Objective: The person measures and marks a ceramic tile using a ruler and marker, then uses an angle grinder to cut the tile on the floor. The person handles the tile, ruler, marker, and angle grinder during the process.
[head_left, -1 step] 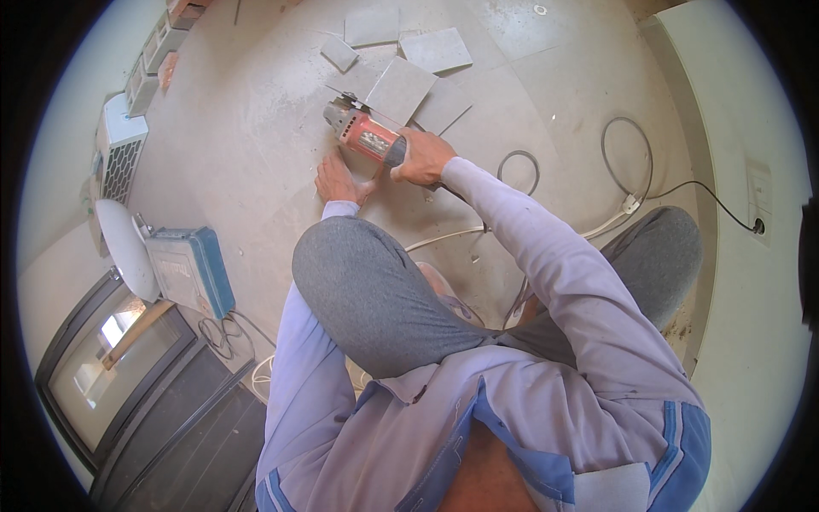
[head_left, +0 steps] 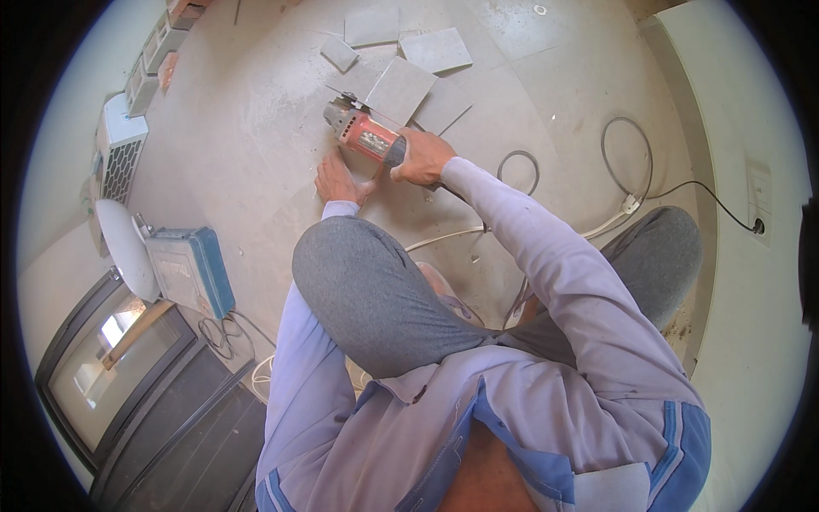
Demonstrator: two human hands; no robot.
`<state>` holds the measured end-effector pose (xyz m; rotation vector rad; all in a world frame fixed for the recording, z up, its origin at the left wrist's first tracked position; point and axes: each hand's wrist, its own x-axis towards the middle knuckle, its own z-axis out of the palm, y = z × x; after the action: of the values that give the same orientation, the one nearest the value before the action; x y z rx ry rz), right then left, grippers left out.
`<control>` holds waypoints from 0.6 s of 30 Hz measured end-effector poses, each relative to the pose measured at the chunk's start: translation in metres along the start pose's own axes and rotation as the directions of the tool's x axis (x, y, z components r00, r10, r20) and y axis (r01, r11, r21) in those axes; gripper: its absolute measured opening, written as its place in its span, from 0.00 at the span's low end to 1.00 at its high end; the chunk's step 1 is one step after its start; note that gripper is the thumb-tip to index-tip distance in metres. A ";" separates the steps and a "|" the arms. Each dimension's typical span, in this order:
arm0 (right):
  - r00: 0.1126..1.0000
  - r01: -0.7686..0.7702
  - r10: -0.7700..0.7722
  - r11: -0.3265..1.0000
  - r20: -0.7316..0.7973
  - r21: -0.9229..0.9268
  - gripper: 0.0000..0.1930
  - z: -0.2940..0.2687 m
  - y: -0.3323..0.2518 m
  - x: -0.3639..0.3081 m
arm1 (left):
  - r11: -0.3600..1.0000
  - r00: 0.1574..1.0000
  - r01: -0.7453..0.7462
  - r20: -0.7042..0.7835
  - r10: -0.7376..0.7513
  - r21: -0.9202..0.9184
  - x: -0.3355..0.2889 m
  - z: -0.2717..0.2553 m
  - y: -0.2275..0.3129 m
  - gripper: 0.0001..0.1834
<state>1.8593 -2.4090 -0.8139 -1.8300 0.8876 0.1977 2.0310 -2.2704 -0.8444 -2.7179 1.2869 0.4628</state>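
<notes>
My right hand (head_left: 424, 157) is wrapped round the rear grip of a red and grey angle grinder (head_left: 367, 136), whose metal head points to the far left. Its power cord runs back under my right forearm. Just below the tool, my left hand (head_left: 343, 180) is low at the floor, thumb spread from the fingers, gripping the edge of a tile piece (head_left: 357, 161). The grinder hides most of that piece. Right beyond the tool lies a light grey tile (head_left: 401, 90), partly over another tile (head_left: 442, 106).
More tiles (head_left: 436, 49) and a small offcut (head_left: 339, 55) lie farther off. Cords loop to the right, joined at a white connector (head_left: 630, 205), toward a wall socket (head_left: 758, 225). A blue tool case (head_left: 189, 269), a dark-framed panel (head_left: 111, 358) and blocks (head_left: 162, 43) line the left.
</notes>
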 end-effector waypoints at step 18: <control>1.000 -0.009 0.009 1.000 0.029 -0.010 0.42 -0.008 -0.006 -0.003 | 1.000 1.000 0.010 0.011 -0.010 0.008 0.000 -0.003 0.001 0.63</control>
<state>1.8589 -2.4132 -0.8043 -1.8283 0.8758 0.2346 2.0309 -2.2716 -0.8410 -2.7101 1.2690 0.4697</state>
